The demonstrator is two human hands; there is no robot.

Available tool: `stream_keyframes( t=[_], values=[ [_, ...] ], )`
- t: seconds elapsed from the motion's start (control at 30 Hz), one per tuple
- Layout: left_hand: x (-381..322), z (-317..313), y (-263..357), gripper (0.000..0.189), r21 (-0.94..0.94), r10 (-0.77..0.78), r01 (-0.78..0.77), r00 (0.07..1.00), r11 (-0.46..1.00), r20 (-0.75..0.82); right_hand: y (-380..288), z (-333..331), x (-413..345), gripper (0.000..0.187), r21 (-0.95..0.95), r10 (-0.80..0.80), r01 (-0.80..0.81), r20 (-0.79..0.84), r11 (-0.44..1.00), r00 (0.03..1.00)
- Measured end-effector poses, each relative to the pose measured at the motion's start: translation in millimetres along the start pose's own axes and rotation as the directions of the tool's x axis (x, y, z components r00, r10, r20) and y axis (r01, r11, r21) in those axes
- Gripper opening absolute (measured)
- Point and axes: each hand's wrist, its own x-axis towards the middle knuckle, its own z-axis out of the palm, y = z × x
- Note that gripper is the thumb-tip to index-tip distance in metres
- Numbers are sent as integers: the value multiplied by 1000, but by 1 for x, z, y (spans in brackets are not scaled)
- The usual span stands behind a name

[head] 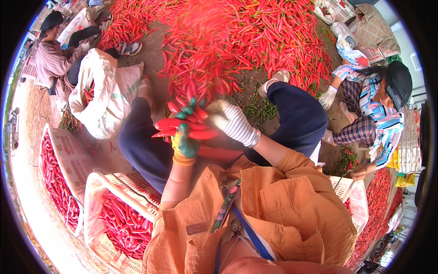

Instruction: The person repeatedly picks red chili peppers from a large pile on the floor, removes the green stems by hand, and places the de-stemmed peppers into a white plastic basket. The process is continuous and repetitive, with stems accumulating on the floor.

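Note:
My left hand point(186, 137), in a green-coated glove with a yellow cuff, grips a bunch of red chili peppers point(184, 125). Its fingers wrap over the top of the bunch and the thumb presses from below. My right hand point(234, 120) wears a white glove with grey stripes. It meets the stem end of the bunch with bent fingers; the fingertips are blurred, so whether they pinch a stem cannot be made out. Beyond both hands spreads a big heap of red chilies with green stems point(239, 44). Loose green stems point(260, 109) litter the ground beside my right hand.
Plastic crates of red chilies point(126, 222) stand at my left, another point(60, 178) farther out. A white woven sack point(99, 96) leans near my left knee. One person point(56, 58) sits at far left, another point(373, 102) at right with a gloved hand by the heap.

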Motion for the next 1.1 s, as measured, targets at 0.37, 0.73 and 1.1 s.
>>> stream_keyframes(
  t=[0.37, 0.73, 1.1],
  values=[
    [-22, -13, 82, 27, -243, -154, 100, 964, 965, -216, 1, -14, 2, 14, -228, -251, 377, 439, 898, 863],
    [-251, -22, 397, 61, 433, 275, 815, 346, 385, -897, 129, -8, 21, 23, -454, 224, 11, 460, 891, 859],
    [54, -78, 289, 32, 777, -119, 562, 783, -285, -610, 269, -64, 57, 28, -741, 648, -366, 121, 563, 752]
  ],
)
